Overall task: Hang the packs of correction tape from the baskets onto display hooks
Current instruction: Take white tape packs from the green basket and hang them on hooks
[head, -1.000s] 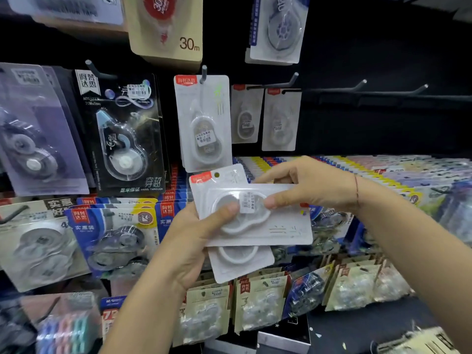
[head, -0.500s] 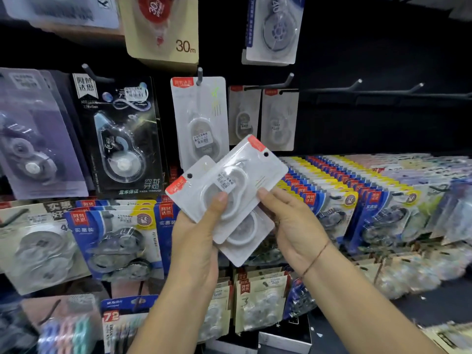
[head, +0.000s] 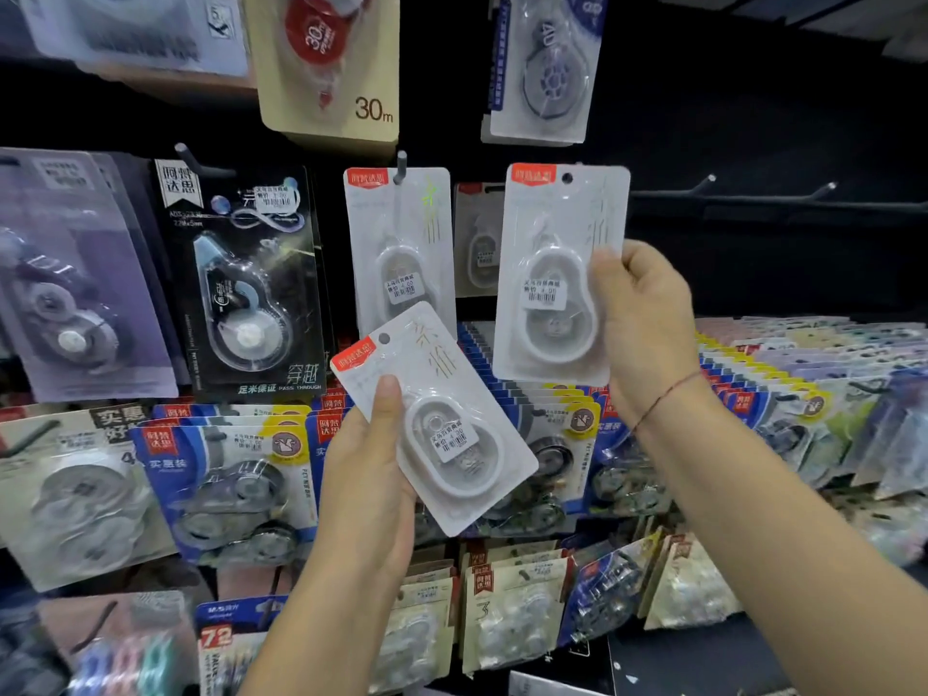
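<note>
R hand (head: 643, 319) gripped one white correction-tape pack (head: 557, 273) upright, just right of the loaded hook (head: 400, 165), prob. free of it, while L hand (head: 366, 474) pinched a second pack (head: 442, 419) tilted, lower-left.

A person's right hand (head: 645, 319) holds a white correction tape pack (head: 560, 273) upright before a stocked display wall, while the left hand (head: 371, 474) grips a second, tilted pack (head: 437, 419) below a matching pack (head: 401, 248) hanging on a hook (head: 400, 165).
</note>
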`<state>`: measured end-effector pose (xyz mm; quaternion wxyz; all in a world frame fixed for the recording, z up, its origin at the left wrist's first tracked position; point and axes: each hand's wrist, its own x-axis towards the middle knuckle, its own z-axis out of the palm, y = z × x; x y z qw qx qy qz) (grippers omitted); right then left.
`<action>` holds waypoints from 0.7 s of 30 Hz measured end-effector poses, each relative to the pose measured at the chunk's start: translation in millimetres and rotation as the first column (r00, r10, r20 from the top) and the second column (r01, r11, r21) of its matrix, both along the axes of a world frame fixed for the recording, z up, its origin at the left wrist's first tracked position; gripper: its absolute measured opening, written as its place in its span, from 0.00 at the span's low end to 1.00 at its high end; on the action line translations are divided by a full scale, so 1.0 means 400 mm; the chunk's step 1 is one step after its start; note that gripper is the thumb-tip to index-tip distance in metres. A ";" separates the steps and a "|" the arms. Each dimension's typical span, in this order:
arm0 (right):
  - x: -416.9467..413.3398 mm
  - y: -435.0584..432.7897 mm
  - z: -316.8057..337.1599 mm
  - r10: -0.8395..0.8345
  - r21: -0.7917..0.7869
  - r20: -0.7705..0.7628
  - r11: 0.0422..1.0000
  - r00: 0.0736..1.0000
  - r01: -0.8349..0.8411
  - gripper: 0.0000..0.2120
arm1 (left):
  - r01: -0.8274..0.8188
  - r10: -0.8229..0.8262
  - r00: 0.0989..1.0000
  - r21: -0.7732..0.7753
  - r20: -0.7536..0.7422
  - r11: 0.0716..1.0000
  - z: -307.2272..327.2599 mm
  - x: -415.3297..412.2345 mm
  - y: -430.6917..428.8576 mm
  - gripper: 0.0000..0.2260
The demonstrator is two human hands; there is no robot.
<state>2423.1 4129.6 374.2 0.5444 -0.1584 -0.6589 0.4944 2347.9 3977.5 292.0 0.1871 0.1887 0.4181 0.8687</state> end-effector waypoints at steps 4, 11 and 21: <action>-0.002 0.027 0.018 -0.053 0.033 -0.012 0.998 0.999 0.053 0.08 | -0.029 0.028 0.999 -0.031 -0.022 0.999 -0.002 -0.004 -0.001 0.20; -0.028 0.061 0.003 -0.064 0.005 0.042 0.998 0.997 0.064 0.09 | -0.100 0.095 0.989 -0.036 -0.109 0.994 0.005 -0.013 -0.013 0.14; -0.280 0.223 0.023 -0.064 -0.108 0.286 0.989 0.956 0.098 0.09 | -0.151 0.150 0.981 0.006 -0.120 0.989 -0.001 -0.060 -0.031 0.14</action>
